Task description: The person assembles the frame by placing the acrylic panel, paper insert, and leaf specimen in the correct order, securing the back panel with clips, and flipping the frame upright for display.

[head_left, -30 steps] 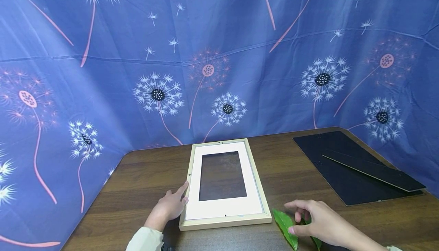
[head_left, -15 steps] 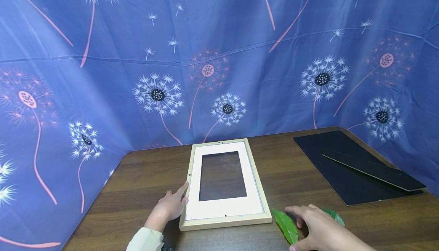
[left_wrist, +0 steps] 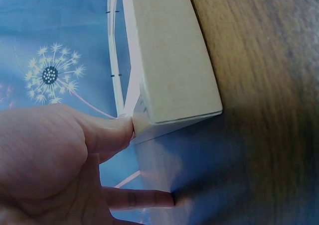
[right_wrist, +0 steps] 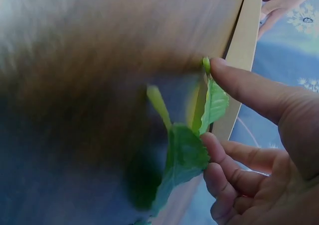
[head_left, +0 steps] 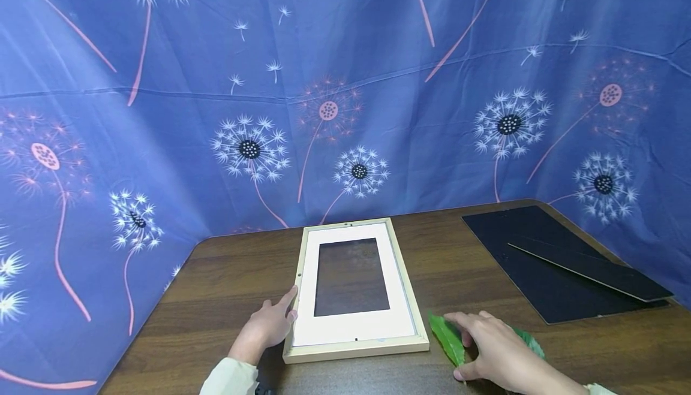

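Observation:
In the head view a wooden picture frame (head_left: 356, 347) lies on the table, with a white mat (head_left: 335, 329) around a dark opening. My left hand (head_left: 267, 329) rests at its left edge, thumb and forefinger touching the wood. In the left wrist view, the thumb (left_wrist: 109, 133) presses near the frame's corner (left_wrist: 174, 85). My right hand (head_left: 496, 347) pinches a green leaf (head_left: 448, 340) beside the frame's lower right corner. A second leaf (head_left: 530, 342) shows behind that hand. In the right wrist view this darker leaf (right_wrist: 182, 153) touches the curled fingers; whether they grip it, I cannot tell.
At the right lies a large black board (head_left: 518, 263), with a narrower black flap (head_left: 594, 269) raised at an angle above it. A blue dandelion-print cloth (head_left: 378, 83) hangs behind and beside the brown table (head_left: 216, 281).
The right hand has taken hold of the nearer leaf, whose tip has moved slightly away from me. The second leaf has come out to the hand's right. Frame and left hand stay put.

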A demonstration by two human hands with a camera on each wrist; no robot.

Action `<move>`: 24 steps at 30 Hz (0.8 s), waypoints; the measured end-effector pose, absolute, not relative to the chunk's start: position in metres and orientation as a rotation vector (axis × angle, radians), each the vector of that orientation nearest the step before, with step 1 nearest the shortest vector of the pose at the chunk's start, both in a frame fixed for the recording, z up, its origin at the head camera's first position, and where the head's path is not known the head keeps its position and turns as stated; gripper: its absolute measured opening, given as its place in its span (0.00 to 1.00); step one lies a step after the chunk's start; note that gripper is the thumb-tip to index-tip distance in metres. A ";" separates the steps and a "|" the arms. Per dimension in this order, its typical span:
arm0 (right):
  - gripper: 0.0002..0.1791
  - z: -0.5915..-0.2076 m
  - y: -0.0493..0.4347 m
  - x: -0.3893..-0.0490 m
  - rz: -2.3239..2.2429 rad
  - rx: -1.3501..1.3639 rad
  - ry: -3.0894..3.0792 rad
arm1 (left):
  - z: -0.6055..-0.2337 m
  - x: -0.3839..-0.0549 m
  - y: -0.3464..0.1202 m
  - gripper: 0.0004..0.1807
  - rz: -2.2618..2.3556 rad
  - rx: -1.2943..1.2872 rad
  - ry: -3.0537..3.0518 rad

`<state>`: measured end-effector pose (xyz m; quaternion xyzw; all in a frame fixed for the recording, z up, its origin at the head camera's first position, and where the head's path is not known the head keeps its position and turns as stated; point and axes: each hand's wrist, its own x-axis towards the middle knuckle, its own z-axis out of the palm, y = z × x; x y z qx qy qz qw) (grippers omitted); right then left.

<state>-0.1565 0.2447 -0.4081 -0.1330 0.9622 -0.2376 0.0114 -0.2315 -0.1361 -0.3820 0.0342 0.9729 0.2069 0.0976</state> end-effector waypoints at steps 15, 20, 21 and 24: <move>0.21 -0.392 0.235 -0.160 -0.646 -0.193 3.055 | -0.384 -0.232 -0.138 0.28 0.592 0.131 2.900; 0.24 -0.393 0.227 -0.157 -0.520 -0.103 3.060 | -0.386 -0.233 -0.138 0.28 0.594 0.128 2.906; 0.25 -0.394 0.226 -0.156 -0.501 -0.098 3.064 | -0.386 -0.234 -0.138 0.28 0.595 0.125 2.905; 0.25 -0.395 0.224 -0.153 -0.449 -0.091 3.060 | -0.387 -0.234 -0.138 0.28 0.581 0.130 2.907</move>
